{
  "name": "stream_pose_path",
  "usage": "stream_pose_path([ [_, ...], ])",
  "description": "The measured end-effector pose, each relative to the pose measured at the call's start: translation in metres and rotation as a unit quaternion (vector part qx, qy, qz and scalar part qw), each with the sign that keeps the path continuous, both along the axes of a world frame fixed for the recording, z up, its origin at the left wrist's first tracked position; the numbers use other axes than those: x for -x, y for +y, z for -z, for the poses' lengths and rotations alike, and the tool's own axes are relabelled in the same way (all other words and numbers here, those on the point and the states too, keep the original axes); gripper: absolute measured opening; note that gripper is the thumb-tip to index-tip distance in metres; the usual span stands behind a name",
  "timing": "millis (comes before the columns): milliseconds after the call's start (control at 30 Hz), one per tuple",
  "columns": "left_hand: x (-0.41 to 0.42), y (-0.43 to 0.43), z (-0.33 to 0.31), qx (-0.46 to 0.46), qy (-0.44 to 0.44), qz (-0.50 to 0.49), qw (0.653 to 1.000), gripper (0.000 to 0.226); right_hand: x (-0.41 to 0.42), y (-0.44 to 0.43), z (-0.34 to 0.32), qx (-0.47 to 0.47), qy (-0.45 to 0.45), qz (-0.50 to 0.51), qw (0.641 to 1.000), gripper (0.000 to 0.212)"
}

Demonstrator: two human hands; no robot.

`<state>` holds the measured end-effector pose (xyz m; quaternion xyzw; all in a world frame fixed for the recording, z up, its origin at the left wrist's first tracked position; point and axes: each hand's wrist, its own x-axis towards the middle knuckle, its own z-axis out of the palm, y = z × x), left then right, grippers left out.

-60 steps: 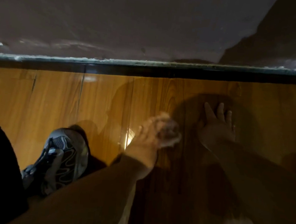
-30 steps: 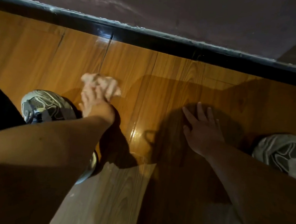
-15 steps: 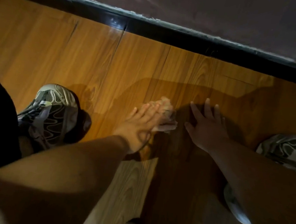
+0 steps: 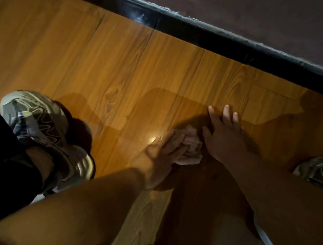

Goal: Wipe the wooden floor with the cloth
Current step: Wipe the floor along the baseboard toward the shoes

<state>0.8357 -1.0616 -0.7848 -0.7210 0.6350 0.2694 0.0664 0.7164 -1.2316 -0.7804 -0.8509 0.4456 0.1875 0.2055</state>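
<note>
Pressing on a small, crumpled, pale pinkish-white cloth (image 4: 192, 145), the left hand (image 4: 163, 156) lies across it with its fingers (image 4: 176, 141) fairly straight and close together, flattening the wad against the glossy orange-brown wooden plank floor (image 4: 122, 69). The cloth is bunched into a loose lump with soft folds and shadowed creases; its far and right edges show past the fingertips, while the near part is hidden under the hand. It sits on the floor between the two hands, just beside the thumb side of the right hand (image 4: 224, 138); whether cloth and right hand touch cannot be told. The right hand rests palm down on the boards, fingers straight and spread apart, holding nothing. A bright glint of light shines on the floor just left of the left hand's knuckles. A grey and cream patterned sneaker (image 4: 42, 122) stands on the floor at the left, and a matching sneaker (image 4: 317, 171) shows at the right edge. A black skirting strip (image 4: 224, 37) runs along the far edge of the floor below a dark wall (image 4: 246, 10).
</note>
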Motion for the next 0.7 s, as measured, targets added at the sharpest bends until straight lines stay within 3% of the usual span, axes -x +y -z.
stream_pose_path([
  [67, -0.027, -0.009, 0.004, 0.020, 0.075, -0.027, 0.997, 0.062, -0.004, -0.004, -0.002, -0.008, -0.010, 0.024, 1.000, 0.060],
  [100, -0.047, -0.012, 0.004, 0.036, 0.072, -0.054, 0.995, 0.063, -0.009, -0.005, -0.004, -0.010, -0.024, 0.031, 0.999, 0.059],
  [200, -0.110, -0.016, -0.002, 0.060, -0.017, -0.122, 0.991, 0.061, -0.025, 0.003, -0.008, 0.002, -0.088, 0.019, 0.996, 0.058],
  [300, -0.139, -0.007, -0.016, 0.108, 0.031, -0.148, 0.982, 0.060, -0.049, 0.025, -0.011, 0.019, -0.125, -0.059, 0.990, 0.058],
  [400, -0.148, 0.006, -0.014, 0.121, 0.066, -0.289, 0.947, 0.053, -0.075, 0.051, -0.008, -0.001, -0.147, -0.144, 0.979, 0.062],
  [500, -0.142, 0.007, -0.011, 0.098, 0.018, -0.339, 0.935, 0.051, -0.102, 0.073, 0.003, -0.039, -0.108, -0.221, 0.968, 0.067],
  [600, -0.147, 0.011, -0.008, 0.051, -0.032, -0.371, 0.927, 0.055, -0.114, 0.085, 0.012, -0.019, -0.051, -0.269, 0.962, 0.062],
  [700, -0.160, 0.031, -0.003, -0.039, -0.041, -0.408, 0.911, 0.063, -0.099, 0.095, 0.006, 0.003, -0.122, -0.353, 0.927, 0.045],
])
